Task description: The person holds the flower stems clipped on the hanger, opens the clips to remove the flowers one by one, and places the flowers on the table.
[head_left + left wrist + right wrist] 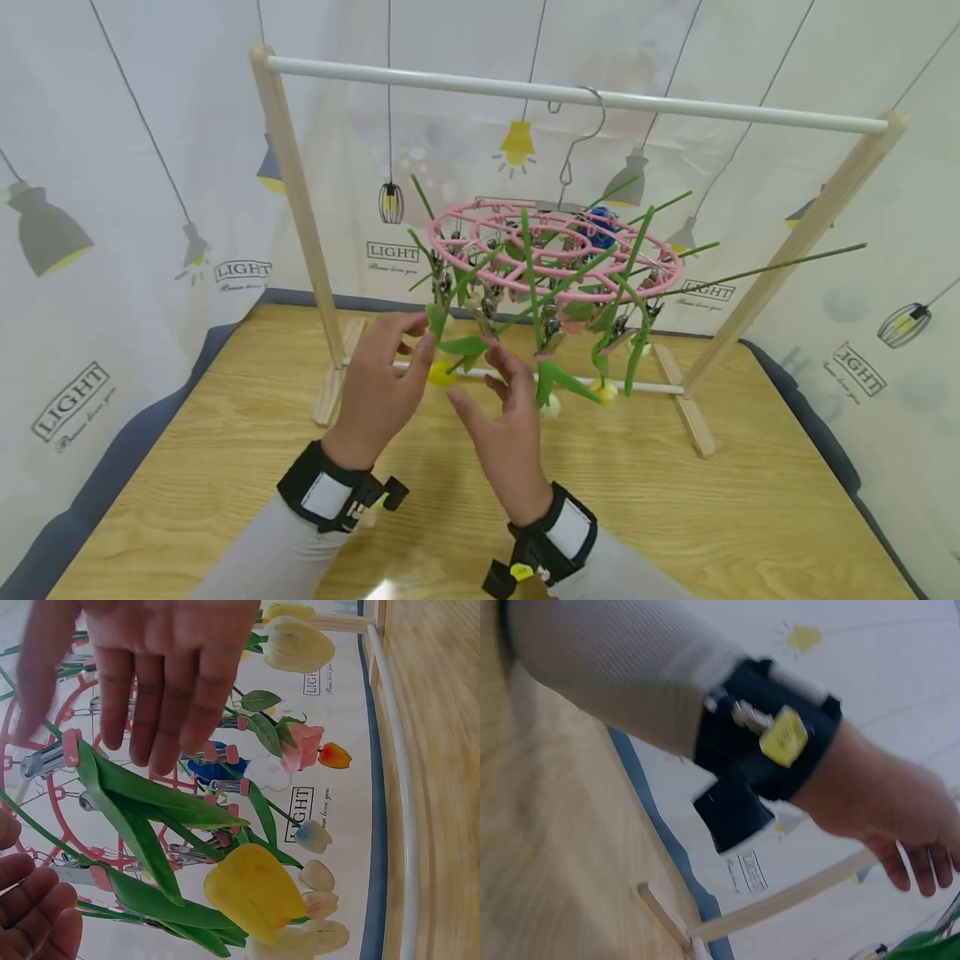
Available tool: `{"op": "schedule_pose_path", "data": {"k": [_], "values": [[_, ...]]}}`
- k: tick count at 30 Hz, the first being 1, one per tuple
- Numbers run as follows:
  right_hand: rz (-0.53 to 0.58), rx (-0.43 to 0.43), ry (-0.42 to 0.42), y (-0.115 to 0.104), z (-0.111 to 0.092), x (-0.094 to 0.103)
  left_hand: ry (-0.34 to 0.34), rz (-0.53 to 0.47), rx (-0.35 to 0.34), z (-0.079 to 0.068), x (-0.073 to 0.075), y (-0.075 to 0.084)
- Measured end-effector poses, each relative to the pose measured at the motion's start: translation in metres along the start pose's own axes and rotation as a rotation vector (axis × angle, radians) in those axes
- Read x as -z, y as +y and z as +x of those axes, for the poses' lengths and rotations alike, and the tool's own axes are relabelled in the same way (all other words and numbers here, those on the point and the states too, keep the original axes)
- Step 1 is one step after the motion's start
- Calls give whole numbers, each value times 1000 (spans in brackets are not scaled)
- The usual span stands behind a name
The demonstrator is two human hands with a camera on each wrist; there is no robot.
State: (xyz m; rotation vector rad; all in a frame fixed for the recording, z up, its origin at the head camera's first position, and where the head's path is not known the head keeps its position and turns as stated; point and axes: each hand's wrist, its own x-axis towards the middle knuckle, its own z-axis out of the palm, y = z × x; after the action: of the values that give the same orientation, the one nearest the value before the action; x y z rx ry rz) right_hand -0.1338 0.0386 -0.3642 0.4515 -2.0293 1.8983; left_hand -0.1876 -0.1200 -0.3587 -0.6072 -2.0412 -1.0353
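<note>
A pink round clip hanger [555,292] hangs by its metal hook from a white rail, with artificial flowers clipped head-down around it. My left hand [378,387] is raised at its left side, fingertips near a green leaf [436,321]; in the left wrist view this hand [172,667] has straight fingers and grips nothing. My right hand [512,425] is below the front clips, fingers loosely bent and thumb apart, with nothing visible in its grasp. A yellow tulip [255,892] dangles between the hands. Whether any fingertip touches a clip or leaf, I cannot tell.
A wooden stand with a white top rail [450,82] and a lower bar spans the wooden table [637,517]. One long stem [780,265] sticks out to the right. A blue flower [600,227] sits at the hanger's back. Printed cloth hangs behind.
</note>
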Motion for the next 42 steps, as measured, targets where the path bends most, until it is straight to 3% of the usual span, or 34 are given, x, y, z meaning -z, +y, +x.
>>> {"op": "schedule_pose_path", "data": {"k": [3, 6, 14, 27, 33, 42], "values": [[14, 13, 90, 5, 13, -5, -16, 5, 6, 0, 0, 1], [57, -15, 127, 10, 22, -7, -23, 4, 12, 0, 0, 2], [189, -56, 68, 20, 31, -4, -45, -30, 4, -2, -2, 5], [195, -4, 100, 44, 29, 5, -56, -44, -30, -3, -5, 14], [193, 17, 94, 45, 27, 11, -75, -64, -44, -3, -7, 18], [191, 41, 41, 42, 23, 22, -136, -179, -56, 5, -13, 34]]}}
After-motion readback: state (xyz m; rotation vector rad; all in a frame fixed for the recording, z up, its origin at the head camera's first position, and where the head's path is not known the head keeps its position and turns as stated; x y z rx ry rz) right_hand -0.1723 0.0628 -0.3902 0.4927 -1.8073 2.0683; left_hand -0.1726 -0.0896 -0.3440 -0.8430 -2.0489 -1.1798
